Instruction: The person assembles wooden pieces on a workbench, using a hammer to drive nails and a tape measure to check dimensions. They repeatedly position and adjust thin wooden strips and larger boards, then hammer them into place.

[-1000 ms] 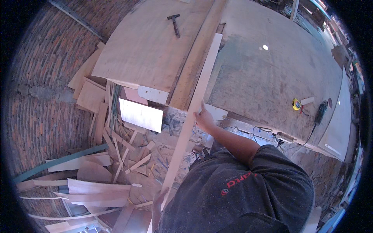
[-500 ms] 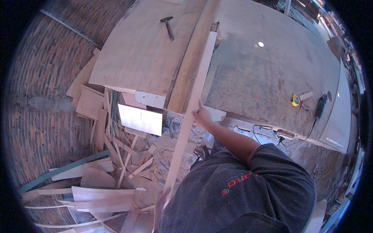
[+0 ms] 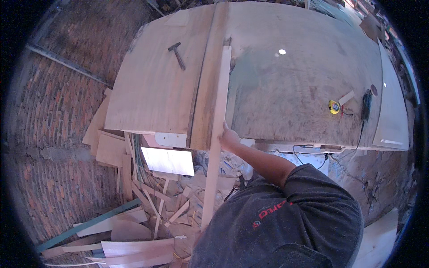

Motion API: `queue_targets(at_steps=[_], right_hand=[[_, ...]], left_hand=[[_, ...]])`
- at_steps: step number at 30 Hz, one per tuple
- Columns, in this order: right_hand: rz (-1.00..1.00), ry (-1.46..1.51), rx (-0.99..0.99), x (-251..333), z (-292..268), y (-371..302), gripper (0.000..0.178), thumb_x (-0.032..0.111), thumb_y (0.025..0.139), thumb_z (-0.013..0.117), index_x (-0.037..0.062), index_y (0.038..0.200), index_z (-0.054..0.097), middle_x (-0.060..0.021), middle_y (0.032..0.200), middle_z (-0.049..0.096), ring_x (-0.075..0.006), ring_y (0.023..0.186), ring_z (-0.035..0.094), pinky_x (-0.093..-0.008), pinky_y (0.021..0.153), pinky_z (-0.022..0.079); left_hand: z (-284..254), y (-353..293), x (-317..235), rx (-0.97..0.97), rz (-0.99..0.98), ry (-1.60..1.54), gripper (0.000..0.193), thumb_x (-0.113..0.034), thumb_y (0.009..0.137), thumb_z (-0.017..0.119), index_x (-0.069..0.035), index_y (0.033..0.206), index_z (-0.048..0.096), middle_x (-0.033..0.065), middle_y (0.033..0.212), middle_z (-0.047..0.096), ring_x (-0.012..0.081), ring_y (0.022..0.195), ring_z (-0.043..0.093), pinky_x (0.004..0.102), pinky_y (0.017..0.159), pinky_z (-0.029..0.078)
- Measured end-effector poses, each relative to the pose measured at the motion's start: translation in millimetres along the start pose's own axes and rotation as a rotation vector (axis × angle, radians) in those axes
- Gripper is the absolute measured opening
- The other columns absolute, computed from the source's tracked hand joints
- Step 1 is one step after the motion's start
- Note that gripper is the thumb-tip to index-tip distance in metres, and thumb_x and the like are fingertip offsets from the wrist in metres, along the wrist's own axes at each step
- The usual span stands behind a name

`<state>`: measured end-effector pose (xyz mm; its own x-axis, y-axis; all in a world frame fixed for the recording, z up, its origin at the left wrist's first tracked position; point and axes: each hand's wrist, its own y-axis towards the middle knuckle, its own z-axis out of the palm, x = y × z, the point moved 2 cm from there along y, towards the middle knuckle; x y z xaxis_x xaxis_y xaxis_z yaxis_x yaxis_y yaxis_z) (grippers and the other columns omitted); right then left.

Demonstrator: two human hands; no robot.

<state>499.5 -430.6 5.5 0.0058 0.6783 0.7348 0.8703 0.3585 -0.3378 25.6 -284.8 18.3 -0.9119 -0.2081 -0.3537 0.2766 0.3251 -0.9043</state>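
Note:
A long, pale wooden strip (image 3: 213,174) runs from the worktable down to my body. My right hand (image 3: 229,137) grips its right edge just off the table's near edge, with one finger pointing up along the strip; the other fingers are partly hidden. The strip's far part lies along a raised brown wooden beam (image 3: 207,89) on the table. Its near end disappears behind my dark shirt. I cannot see my left hand, which is hidden past my torso at the lower edge.
On the plywood worktable (image 3: 295,98) lie a hammer (image 3: 178,58), a yellow tape measure (image 3: 334,107), a small wood block (image 3: 346,98) and a dark corded power tool (image 3: 367,107). Wood offcuts (image 3: 178,210) litter the floor at left by a brick wall (image 3: 67,107). A bright white panel (image 3: 167,161) leans below the table.
The view has shifted, so the table sits more upright and further left. The strip stands steeper in the picture, my right hand still on it. My left hand, seen low on the strip before, has dropped from sight.

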Motion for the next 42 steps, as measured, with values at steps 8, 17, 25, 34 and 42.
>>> queue_targets(at_steps=[8,17,25,34,42], right_hand=[[-0.077,-0.036,-0.044,-4.0,-11.1,22.7,0.091,0.020,0.086,0.066,-0.0085,0.156,0.015,-0.0265,0.087,0.072,-0.0422,0.084,0.071,-0.0520,0.079,0.056],[-0.096,-0.092,0.001,1.3,-33.7,46.1,0.088,0.022,0.086,0.068,-0.0059,0.155,0.021,-0.0283,0.099,0.071,-0.0436,0.095,0.070,-0.0521,0.084,0.055],[-0.078,-0.123,-0.051,-14.3,-36.1,91.5,0.086,0.020,0.085,0.068,-0.0070,0.154,0.023,-0.0297,0.101,0.070,-0.0430,0.097,0.070,-0.0511,0.085,0.056],[-0.024,-0.019,-0.111,-19.1,-51.5,114.1,0.086,0.017,0.084,0.068,-0.0053,0.155,0.024,-0.0266,0.100,0.072,-0.0394,0.088,0.073,-0.0476,0.082,0.060],[-0.124,-0.038,-0.148,-44.8,-49.6,165.4,0.078,0.009,0.084,0.064,0.0019,0.154,0.032,-0.0247,0.103,0.072,-0.0336,0.074,0.074,-0.0411,0.064,0.063]], left_hand=[[10.1,4.1,-31.3,0.001,0.017,0.040,0.062,-0.051,0.088,0.076,0.003,0.119,0.069,0.0079,0.106,0.070,0.0156,0.096,0.064,0.0321,0.082,0.050],[19.8,-0.4,-41.8,-0.026,0.009,0.033,0.063,-0.052,0.089,0.075,0.003,0.118,0.070,0.0085,0.106,0.070,0.0161,0.098,0.064,0.0326,0.083,0.050],[22.2,-7.8,-50.3,-0.061,0.011,0.032,0.063,-0.052,0.089,0.075,0.004,0.118,0.070,0.0090,0.107,0.070,0.0166,0.099,0.064,0.0330,0.084,0.050],[52.4,-33.8,-98.7,-0.172,0.043,-0.038,0.064,-0.053,0.089,0.075,0.004,0.117,0.070,0.0096,0.107,0.071,0.0171,0.101,0.064,0.0335,0.085,0.050],[55.4,-0.5,-120.6,-0.064,0.143,0.134,0.085,-0.060,0.088,0.071,0.008,0.137,0.057,0.0178,0.136,0.060,0.0260,0.128,0.057,0.0374,0.103,0.047]])
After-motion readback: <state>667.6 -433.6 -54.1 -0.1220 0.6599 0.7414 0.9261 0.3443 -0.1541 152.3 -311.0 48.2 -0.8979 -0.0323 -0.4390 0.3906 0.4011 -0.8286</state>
